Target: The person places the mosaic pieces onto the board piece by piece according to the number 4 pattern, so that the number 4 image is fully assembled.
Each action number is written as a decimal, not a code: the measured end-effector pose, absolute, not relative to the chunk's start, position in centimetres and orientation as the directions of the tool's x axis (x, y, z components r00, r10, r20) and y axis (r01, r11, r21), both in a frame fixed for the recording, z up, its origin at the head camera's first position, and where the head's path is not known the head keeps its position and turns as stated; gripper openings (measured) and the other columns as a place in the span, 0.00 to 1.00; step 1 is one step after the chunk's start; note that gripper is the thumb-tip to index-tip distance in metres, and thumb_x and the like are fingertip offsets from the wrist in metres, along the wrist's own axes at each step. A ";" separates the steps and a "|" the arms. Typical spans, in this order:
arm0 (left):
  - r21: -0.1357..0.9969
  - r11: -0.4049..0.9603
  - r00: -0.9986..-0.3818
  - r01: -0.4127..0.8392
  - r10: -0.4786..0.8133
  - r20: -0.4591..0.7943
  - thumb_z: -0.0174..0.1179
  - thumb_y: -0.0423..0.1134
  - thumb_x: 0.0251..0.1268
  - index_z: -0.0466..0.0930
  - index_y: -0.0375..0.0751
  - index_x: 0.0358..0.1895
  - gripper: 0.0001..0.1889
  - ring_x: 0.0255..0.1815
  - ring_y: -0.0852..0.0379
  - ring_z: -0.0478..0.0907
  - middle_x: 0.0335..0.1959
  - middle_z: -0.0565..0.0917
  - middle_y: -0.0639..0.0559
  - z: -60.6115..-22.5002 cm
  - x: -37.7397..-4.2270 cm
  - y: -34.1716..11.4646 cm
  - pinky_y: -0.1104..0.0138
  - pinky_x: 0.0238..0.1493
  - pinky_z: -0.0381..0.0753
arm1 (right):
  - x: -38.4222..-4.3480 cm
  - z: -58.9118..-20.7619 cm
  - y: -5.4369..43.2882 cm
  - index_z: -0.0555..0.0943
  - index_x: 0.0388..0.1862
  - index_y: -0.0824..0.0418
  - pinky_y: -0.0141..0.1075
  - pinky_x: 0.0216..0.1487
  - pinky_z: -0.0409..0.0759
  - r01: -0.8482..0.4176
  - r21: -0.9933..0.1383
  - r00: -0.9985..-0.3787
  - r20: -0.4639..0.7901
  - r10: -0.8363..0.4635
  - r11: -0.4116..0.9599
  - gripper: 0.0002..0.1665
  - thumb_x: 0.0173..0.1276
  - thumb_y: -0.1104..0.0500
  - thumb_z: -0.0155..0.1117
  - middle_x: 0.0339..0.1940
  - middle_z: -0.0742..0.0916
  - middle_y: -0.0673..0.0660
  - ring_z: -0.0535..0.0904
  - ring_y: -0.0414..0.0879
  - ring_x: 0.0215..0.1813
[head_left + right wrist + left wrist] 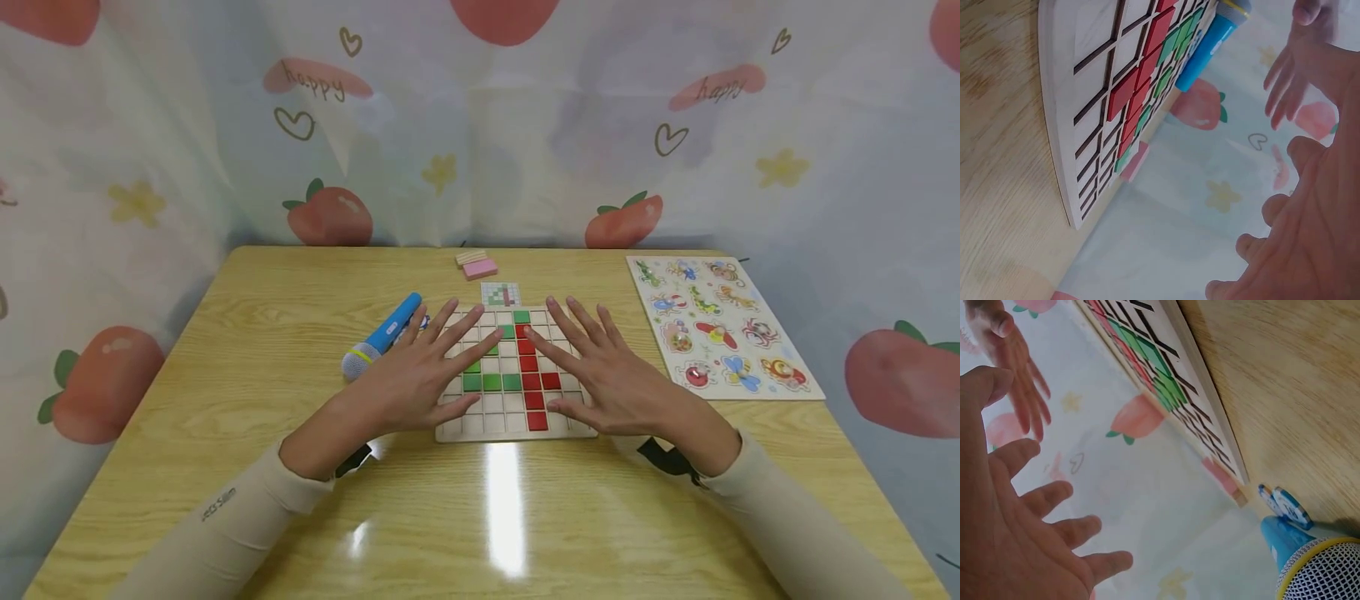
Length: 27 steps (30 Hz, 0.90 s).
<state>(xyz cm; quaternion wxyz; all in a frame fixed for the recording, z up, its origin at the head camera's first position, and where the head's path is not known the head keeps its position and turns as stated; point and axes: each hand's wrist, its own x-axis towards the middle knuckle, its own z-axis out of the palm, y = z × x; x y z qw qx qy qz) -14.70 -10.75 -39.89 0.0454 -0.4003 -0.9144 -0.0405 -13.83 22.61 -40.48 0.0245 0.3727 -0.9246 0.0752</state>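
Note:
Both hands hover over a wooden grid board [498,423], fingers spread and palms down, holding nothing. My left hand [408,373] overlaps the board's left part in the head view, and my right hand [618,375] its right part. Red square tiles [529,364] run down one column, with one more beside it. Several green tiles [491,382] form a row and a diagonal to their left. Both wrist views show a gap between the hands and the board. Just behind the board lies a small pattern card [500,293] with a printed green and red grid.
A blue toy microphone [392,327] lies left of the board, beside small blue-and-white pieces [1291,505]. At the back are a pink block [480,269] and a striped wooden block [471,257]. An insect picture puzzle board [720,329] lies at the right. A printed curtain [480,150] hangs behind the table.

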 end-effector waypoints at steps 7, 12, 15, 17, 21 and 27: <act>0.019 0.666 -0.664 0.745 0.740 0.103 0.52 0.66 0.79 0.43 0.69 0.89 0.42 0.92 0.35 0.39 0.92 0.41 0.50 -40.2 -14.8 -10.6 0.31 0.85 0.46 | -13.8 -40.4 22.9 0.44 0.91 0.40 0.68 0.87 0.34 -0.693 -0.082 -0.721 0.102 -0.685 0.717 0.55 0.76 0.33 0.62 0.92 0.41 0.61 0.27 0.58 0.92; 0.006 0.656 -0.652 0.755 0.750 0.113 0.52 0.66 0.80 0.41 0.68 0.89 0.43 0.92 0.35 0.37 0.92 0.38 0.50 -40.1 -14.8 -10.4 0.31 0.86 0.46 | -13.9 -40.6 22.9 0.46 0.91 0.40 0.69 0.87 0.34 -0.699 -0.092 -0.715 0.108 -0.690 0.709 0.55 0.75 0.37 0.65 0.93 0.40 0.60 0.27 0.59 0.92; 0.004 0.655 -0.651 0.756 0.751 0.113 0.51 0.66 0.80 0.40 0.68 0.89 0.43 0.92 0.35 0.35 0.92 0.38 0.49 -40.1 -14.8 -10.2 0.32 0.86 0.46 | -13.9 -40.8 22.9 0.47 0.91 0.39 0.69 0.87 0.34 -0.701 -0.094 -0.714 0.105 -0.693 0.707 0.55 0.75 0.38 0.65 0.93 0.39 0.58 0.27 0.59 0.92; -0.002 0.654 -0.649 0.757 0.752 0.109 0.49 0.67 0.80 0.39 0.68 0.89 0.43 0.92 0.36 0.34 0.92 0.37 0.49 -40.2 -14.9 -10.1 0.33 0.87 0.45 | -13.9 -40.9 22.9 0.47 0.91 0.39 0.69 0.87 0.35 -0.700 -0.100 -0.714 0.102 -0.693 0.707 0.55 0.75 0.38 0.66 0.93 0.40 0.59 0.27 0.58 0.92; -0.002 0.647 -0.643 0.762 0.757 0.116 0.50 0.66 0.80 0.39 0.68 0.89 0.43 0.92 0.36 0.33 0.92 0.37 0.49 -40.3 -14.8 -10.0 0.34 0.87 0.44 | -13.8 -41.1 22.8 0.47 0.91 0.38 0.69 0.87 0.35 -0.699 -0.107 -0.715 0.097 -0.692 0.707 0.56 0.74 0.38 0.66 0.93 0.42 0.60 0.28 0.59 0.92; -0.016 0.645 -0.638 0.764 0.759 0.129 0.51 0.67 0.79 0.41 0.66 0.89 0.44 0.92 0.36 0.33 0.92 0.39 0.48 -40.4 -14.8 -10.0 0.34 0.87 0.45 | -13.8 -41.1 22.8 0.48 0.91 0.39 0.69 0.87 0.35 -0.703 -0.102 -0.711 0.089 -0.698 0.704 0.54 0.75 0.38 0.65 0.93 0.42 0.59 0.33 0.63 0.92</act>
